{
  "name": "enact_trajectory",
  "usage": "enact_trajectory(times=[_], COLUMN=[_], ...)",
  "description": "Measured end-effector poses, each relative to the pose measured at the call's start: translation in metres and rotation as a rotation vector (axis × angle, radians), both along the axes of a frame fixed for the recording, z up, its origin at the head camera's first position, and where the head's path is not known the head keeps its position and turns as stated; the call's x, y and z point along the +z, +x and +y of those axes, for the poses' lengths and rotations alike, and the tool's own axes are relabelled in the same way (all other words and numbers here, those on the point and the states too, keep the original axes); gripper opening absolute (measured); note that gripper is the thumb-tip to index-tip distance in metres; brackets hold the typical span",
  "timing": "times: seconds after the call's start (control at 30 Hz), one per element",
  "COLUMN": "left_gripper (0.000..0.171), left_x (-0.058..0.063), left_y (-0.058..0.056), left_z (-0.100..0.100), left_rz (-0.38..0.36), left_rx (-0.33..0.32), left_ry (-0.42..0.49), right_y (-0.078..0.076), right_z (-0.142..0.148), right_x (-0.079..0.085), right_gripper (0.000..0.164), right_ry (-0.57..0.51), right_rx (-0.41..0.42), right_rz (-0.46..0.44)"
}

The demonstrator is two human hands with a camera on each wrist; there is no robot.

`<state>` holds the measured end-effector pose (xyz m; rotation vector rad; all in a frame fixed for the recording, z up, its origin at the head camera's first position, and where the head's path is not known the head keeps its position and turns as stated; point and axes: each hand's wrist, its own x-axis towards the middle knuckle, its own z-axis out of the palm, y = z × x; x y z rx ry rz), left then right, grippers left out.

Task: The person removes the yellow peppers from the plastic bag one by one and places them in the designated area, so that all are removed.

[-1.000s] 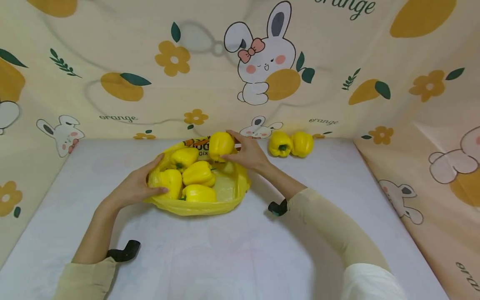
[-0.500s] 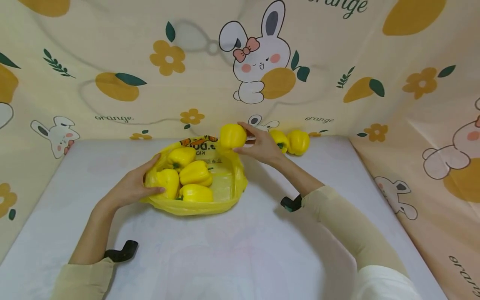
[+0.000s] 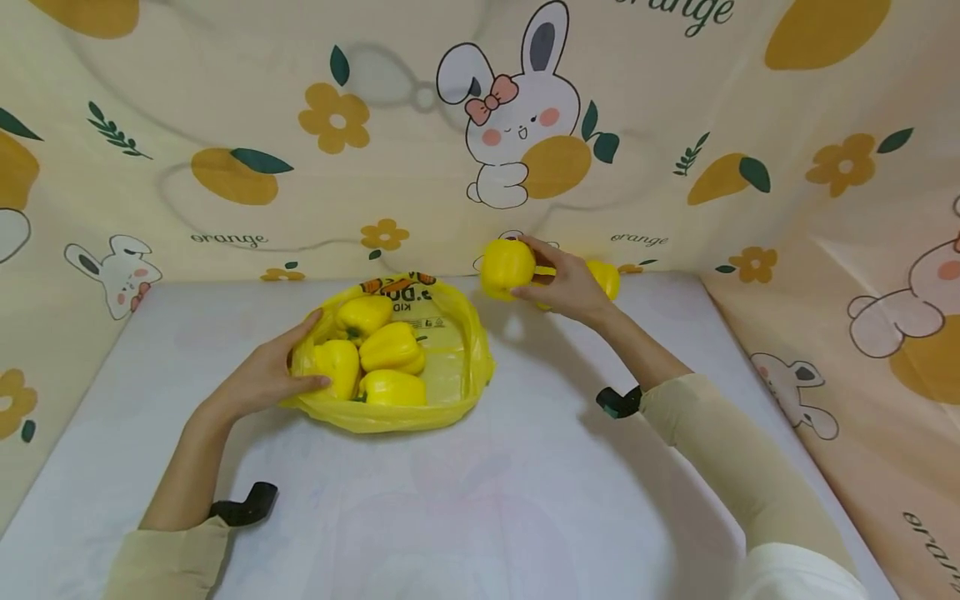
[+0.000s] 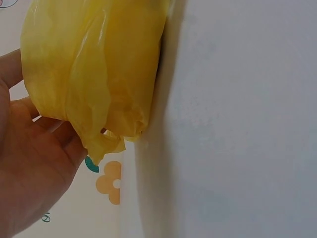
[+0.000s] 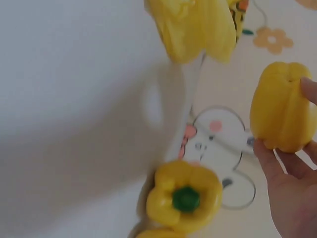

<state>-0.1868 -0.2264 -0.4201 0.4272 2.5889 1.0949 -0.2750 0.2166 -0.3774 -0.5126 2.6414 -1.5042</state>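
A yellow plastic bag (image 3: 472, 367) lies with its mouth spread wide, and several yellow bell peppers (image 3: 393, 348) rest in its left part. My left hand (image 3: 258, 371) holds the bag's left side, thumb over the rim and fingers outside. The left wrist view shows those fingers behind the bag's yellow film (image 4: 89, 64). Off to the right of the bag, my right hand (image 3: 566, 283) grips one yellow bell pepper (image 3: 507, 269) above the table. In the right wrist view, fingers and thumb surround that bell pepper (image 5: 282, 109).
Two more bell peppers (image 3: 603, 279) sit at the table's back edge, partly hidden by my right hand. One shows its green stem in the right wrist view, a bell pepper (image 5: 183, 196) against the printed backdrop (image 3: 337, 192). The white table (image 3: 450, 500) spreads in front.
My right hand has lifted the bell pepper out over the bag's right rim and carried it rightward, toward the two at the back. My left hand stays on the bag.
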Motion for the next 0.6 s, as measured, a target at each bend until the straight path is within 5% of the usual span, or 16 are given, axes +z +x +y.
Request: enact_trajectory(times=[0.6], left_gripper=[0.104], left_x=[-0.003], left_y=[-0.002], left_z=[-0.001], left_rz=[-0.002], left_rx=[0.007], left_ry=[0.011], right_y=[-0.007], right_z=[0.061], right_x=[0.009], right_gripper=[0.082], right_ry=[0.042], right_rx=[-0.089], right_rz=[-0.035])
